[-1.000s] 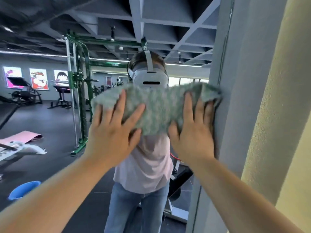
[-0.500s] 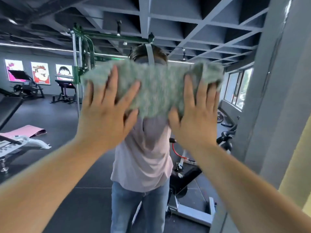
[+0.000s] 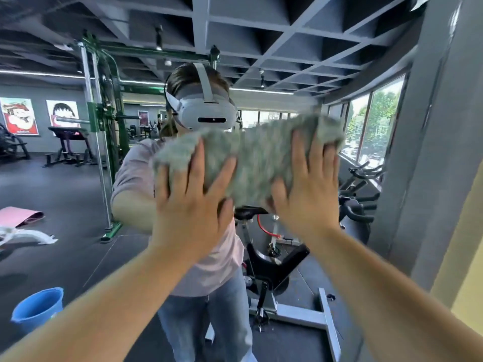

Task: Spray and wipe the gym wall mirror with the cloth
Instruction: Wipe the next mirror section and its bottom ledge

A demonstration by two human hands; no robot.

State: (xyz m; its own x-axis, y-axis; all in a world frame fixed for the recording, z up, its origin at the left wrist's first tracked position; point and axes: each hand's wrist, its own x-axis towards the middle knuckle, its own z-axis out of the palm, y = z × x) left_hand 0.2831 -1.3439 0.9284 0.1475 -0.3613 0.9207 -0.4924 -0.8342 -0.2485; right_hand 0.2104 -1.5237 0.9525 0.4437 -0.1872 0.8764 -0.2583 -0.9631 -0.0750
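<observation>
Against the mirror, left grip and right grip press the cloth flat-fingered; bucket contents unclear.

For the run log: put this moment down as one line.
step: wipe | left hand: flat, pressing cloth | right hand: flat, pressing cloth | cloth: spread against mirror | spray bottle: not in view

Fluffy grey-green terry cloth lies against the smooth, glossy mirror.
</observation>
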